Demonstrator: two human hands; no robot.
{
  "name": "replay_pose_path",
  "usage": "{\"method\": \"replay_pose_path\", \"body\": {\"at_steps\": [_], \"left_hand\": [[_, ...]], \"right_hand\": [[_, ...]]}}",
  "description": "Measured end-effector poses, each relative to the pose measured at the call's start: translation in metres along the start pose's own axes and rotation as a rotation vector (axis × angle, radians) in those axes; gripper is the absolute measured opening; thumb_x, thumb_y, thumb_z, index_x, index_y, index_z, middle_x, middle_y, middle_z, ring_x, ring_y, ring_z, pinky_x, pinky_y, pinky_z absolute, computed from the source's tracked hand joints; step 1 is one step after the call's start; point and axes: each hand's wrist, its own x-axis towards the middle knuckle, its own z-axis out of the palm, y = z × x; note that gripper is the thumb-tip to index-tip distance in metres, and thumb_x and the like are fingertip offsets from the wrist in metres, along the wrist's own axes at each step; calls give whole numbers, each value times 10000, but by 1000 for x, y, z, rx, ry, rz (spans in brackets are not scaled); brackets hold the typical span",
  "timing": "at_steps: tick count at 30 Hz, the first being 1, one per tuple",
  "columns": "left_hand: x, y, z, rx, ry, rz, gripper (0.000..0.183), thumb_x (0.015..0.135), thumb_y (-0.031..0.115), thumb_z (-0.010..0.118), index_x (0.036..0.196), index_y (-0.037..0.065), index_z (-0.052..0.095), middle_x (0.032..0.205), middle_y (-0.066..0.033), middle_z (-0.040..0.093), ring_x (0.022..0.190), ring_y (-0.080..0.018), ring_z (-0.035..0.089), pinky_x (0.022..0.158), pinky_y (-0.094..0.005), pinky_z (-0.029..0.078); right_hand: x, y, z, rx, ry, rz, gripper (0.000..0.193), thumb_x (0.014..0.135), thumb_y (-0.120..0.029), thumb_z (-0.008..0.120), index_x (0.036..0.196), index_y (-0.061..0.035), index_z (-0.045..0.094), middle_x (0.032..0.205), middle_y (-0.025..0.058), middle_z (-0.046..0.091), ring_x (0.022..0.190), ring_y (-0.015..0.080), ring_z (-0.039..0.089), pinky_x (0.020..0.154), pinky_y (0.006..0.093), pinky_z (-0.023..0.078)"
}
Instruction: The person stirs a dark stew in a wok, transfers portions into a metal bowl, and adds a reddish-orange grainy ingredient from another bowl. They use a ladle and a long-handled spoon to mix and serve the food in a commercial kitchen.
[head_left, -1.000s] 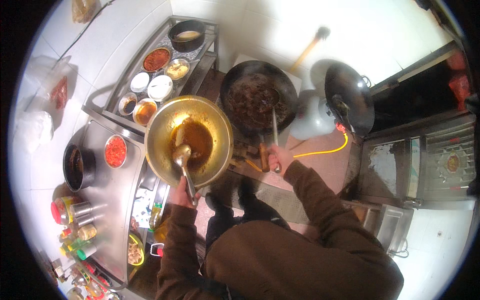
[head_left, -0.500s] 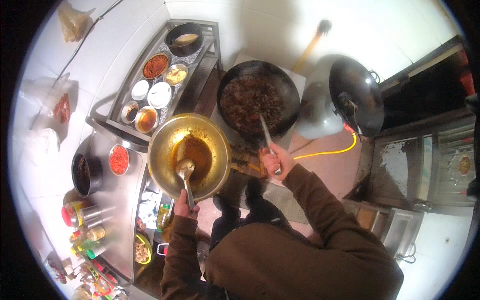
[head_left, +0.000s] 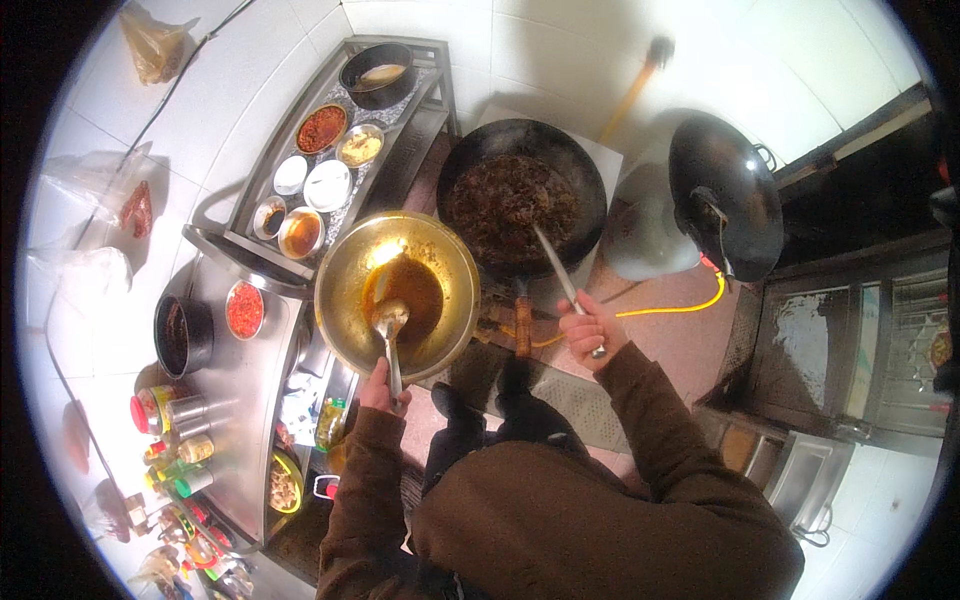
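Brass-coloured bowl (head_left: 398,291) held beside black wok (head_left: 522,197) over the stove.

Left hand (head_left: 380,385) clenched around ladle (head_left: 389,330) resting in the bowl's brown sauce; right hand (head_left: 590,328) gripping spatula (head_left: 556,275), blade in the wok's dark food. Seasoning bowls (head_left: 312,175) on rack at left.

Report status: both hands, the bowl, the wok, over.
Left hand grips ladle resting in brass bowl of brown sauce. Right hand grips spatula, tip in dark wok of stir-fry. Nothing between bowl and wok.
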Motion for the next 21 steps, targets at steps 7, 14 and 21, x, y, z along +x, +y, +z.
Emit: {"method": "replay_pose_path", "body": {"at_steps": [7,14,21], "left_hand": [[0,-2,0,84,29,19,283,1010,402,538,1005,130,613,781,1,623,579,-122,549,370,-208,381],[-2,-2,16,94,67,27,254,1012,354,528,1026,111,602,779,-18,616,581,-140,558,367,-231,393],[15,-10,21,82,-4,-9,188,978,279,553,1021,105,610,803,-28,611,623,-159,571,385,-266,396]], "right_hand": [[-16,2,13,19,-1,-25,380,1050,-409,460,1082,-41,546,648,-45,377,472,55,378,423,225,359],[-22,5,24,4,-2,-20,381,1054,-404,454,1079,-33,539,651,-41,389,470,56,391,424,230,380],[-24,2,39,-111,-40,-20,426,1061,-397,434,1147,7,539,663,-24,418,504,76,440,451,244,418]]}}
